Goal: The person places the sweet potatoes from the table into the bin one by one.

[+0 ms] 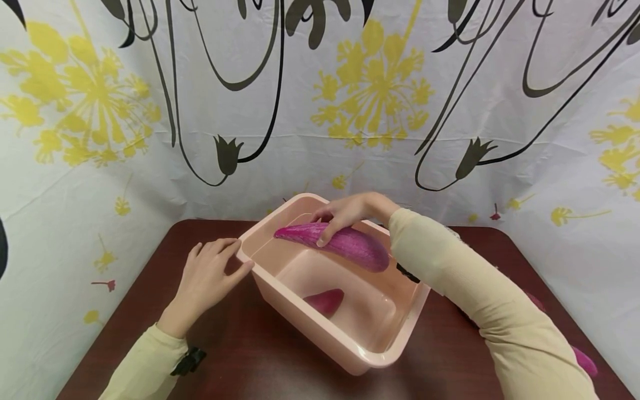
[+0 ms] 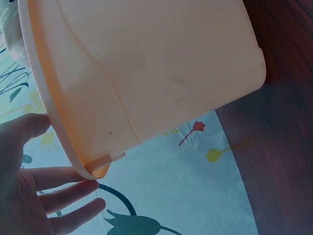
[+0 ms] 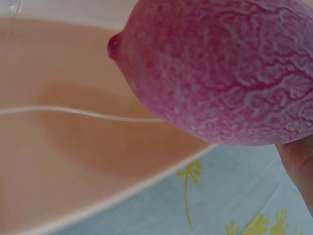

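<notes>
In the head view my right hand grips a large magenta sweet potato from above, thumb on its near side. It is held over a pale pink plastic basin. The right wrist view shows the blunt, nubbed end of this sweet potato close up, its skin veined with white. Inside the basin lies a second sweet potato, partly hidden by the front wall. My left hand touches the basin's left corner, fingers extended; in the left wrist view thumb and fingertips rest at the rim.
The basin stands on a dark reddish-brown table. More magenta pieces lie at the right, mostly hidden by my right sleeve. A white cloth with yellow flowers and dark stems hangs behind the table.
</notes>
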{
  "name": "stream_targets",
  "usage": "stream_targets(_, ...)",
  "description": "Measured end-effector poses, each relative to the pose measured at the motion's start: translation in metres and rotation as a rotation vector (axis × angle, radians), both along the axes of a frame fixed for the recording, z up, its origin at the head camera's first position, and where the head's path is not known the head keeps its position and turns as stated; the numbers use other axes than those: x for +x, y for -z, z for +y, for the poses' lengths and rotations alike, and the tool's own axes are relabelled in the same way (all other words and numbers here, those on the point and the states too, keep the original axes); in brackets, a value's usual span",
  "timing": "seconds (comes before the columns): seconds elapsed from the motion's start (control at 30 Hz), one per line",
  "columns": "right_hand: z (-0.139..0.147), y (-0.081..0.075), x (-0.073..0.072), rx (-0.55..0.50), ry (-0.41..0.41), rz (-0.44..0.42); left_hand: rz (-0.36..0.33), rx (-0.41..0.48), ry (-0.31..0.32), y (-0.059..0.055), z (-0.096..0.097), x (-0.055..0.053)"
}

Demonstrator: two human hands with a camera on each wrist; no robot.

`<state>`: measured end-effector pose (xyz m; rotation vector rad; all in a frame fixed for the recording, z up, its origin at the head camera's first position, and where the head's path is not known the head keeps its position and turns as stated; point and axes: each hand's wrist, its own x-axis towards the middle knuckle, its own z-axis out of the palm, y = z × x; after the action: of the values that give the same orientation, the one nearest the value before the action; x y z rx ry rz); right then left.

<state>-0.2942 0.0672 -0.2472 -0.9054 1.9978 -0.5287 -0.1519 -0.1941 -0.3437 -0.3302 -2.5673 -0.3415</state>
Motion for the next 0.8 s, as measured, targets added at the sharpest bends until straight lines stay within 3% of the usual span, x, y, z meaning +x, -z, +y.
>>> stream_targets(0.33, -0.01, 0.029, 0.002, 0.045, 0.017, -0.029, -0.011, 0.003, -0.002, 0.0, 0.0, 0.0)
stream_targets(0.57, -0.016, 0.048, 0.005, 0.063, -0.043, 0.032, -0.004, 0.004, 0.002, 0.0, 0.0, 0.0)
stream_targets(0.8, -0.019, 0.066, 0.009, 0.111, -0.064, 0.03, -0.015, 0.001, -0.005, 0.0, 0.001, 0.001)
